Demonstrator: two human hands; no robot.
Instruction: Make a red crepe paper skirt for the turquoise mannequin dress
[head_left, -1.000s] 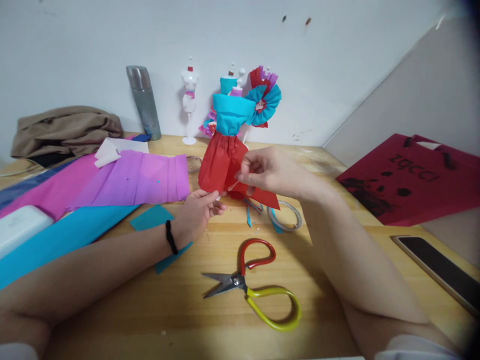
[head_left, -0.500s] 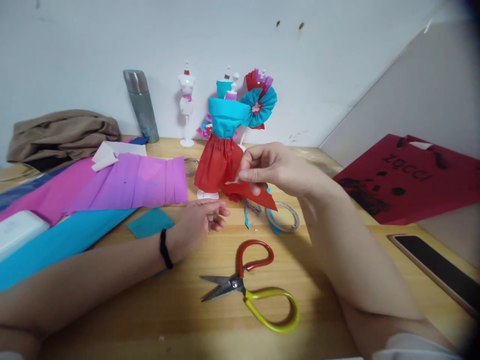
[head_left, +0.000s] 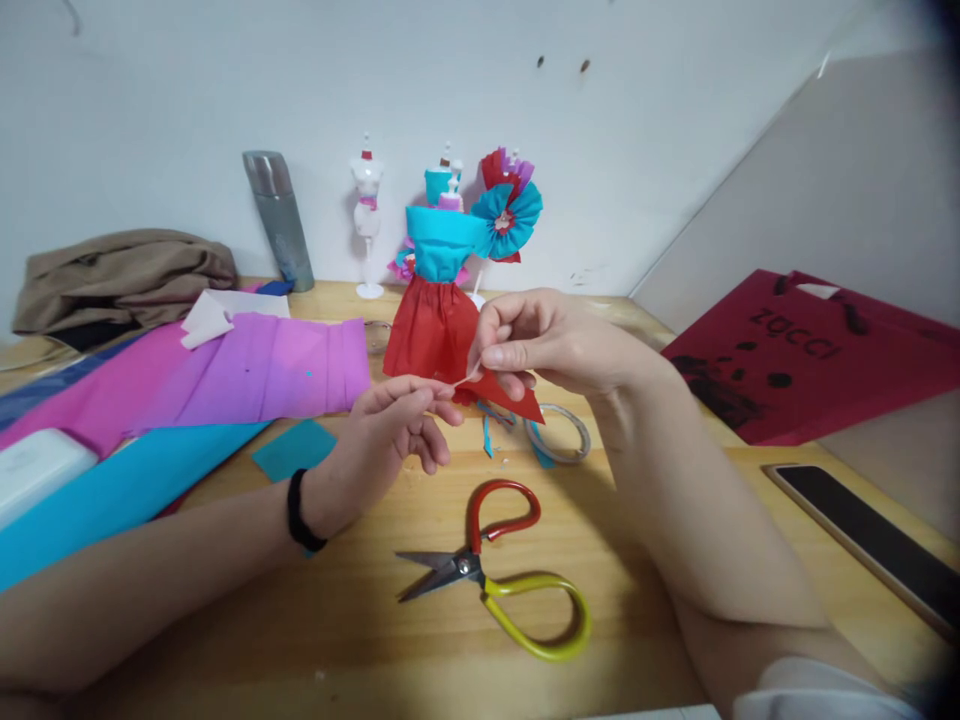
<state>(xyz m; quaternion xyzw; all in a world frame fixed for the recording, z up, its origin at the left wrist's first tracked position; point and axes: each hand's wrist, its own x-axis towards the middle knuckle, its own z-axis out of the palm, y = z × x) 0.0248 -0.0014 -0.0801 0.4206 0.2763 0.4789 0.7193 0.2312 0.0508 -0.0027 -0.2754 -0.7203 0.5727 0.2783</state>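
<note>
A thin pale strip point(head_left: 466, 379) stretches between my two hands, each pinching one end. My left hand point(head_left: 397, 425), with a black band at the wrist, grips it with thumb and forefinger, the other fingers loosely curled. My right hand point(head_left: 551, 345) pinches the other end, in front of the red skirt point(head_left: 427, 325). That skirt and a turquoise crepe paper top point(head_left: 446, 240) dress a small mannequin. Beneath my right hand a pointed red paper piece point(head_left: 517, 400) sticks out; whether it joins the skirt is hidden. Open-bladed scissors point(head_left: 465, 567) with red and yellow handles lie nearer me.
A tape roll point(head_left: 585, 440) and turquoise scraps lie behind the scissors. Purple paper point(head_left: 292, 370) and turquoise paper point(head_left: 150, 470) spread leftward. A bottle point(head_left: 277, 220), a white mannequin point(head_left: 367, 210) and a paper flower point(head_left: 510, 220) stand behind. Rightward are a phone point(head_left: 862, 540) and red bag point(head_left: 810, 370).
My left hand has risen and reached toward my right hand, and its fingers now pinch the strip's free end. The view has shifted slightly.
</note>
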